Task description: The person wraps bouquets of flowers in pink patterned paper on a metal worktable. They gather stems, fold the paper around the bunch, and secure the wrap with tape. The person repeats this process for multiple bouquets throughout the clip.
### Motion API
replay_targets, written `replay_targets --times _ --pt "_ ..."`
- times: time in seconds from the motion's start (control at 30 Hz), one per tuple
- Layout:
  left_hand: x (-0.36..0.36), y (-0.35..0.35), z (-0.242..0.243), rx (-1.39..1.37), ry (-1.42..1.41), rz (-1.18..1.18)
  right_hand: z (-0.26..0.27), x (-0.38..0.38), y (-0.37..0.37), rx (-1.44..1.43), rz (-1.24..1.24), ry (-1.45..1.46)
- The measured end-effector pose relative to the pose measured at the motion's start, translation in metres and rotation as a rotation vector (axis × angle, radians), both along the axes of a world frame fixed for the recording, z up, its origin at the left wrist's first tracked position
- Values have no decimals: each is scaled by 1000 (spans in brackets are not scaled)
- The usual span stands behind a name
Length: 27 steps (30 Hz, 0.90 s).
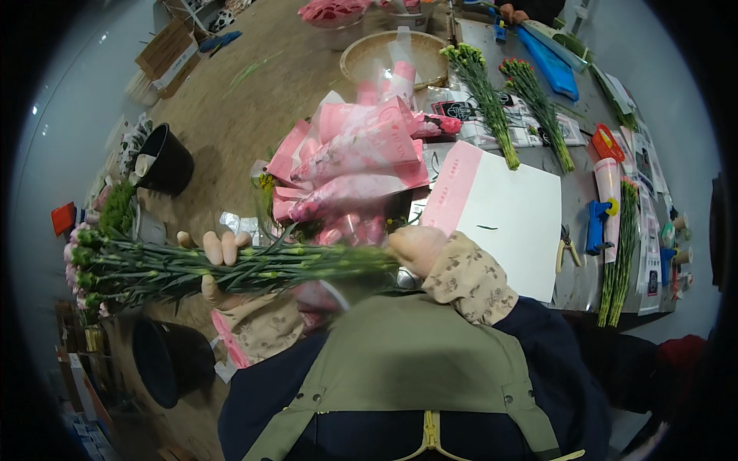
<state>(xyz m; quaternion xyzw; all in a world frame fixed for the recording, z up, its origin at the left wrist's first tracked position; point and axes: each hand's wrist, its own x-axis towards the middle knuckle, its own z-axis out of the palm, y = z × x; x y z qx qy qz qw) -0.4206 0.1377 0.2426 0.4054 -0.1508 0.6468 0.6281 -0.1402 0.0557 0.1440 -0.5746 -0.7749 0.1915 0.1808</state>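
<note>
A bunch of long-stemmed carnations (pixel 259 266) with pale pink blooms lies level across my front, its heads to the left. Under and around the stems near the middle is my left hand (pixel 222 268), fingers wrapped over them. My right hand (pixel 418 249) is closed around the stem ends at the other side, slightly blurred. Just beyond that hand, a white and pink wrapping sheet (pixel 510 219) rests on the metal table. Several pink-wrapped bouquets (pixel 363 144) are piled behind the stems. Two loose carnation bunches, one yellowish (pixel 487 104) and one red (pixel 539 109), lie farther back.
Pliers (pixel 568 249), a blue tape dispenser (pixel 598 227) and another carnation bunch (pixel 620 259) lie on the table's right. Black buckets (pixel 167 158) stand on the floor at left. A wide round basin (pixel 369 60) is behind the bouquets. Another person's hands (pixel 513 14) show at top right.
</note>
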Motion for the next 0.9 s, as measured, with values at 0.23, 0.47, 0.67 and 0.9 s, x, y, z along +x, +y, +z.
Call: replay_targets --times 0.23,0.47,0.67,0.9 --pt "-22 10 14 221 -22 -330 -9 24 -17 -7 -142 291" --pt "-2 36 14 593 -53 -708 12 -41 2 -30 376 684" --pt "-11 39 25 798 -78 -859 -2 3 -4 152 265 118" --pt "-1 33 35 837 -129 -1029 7 1 -16 174 465 288"
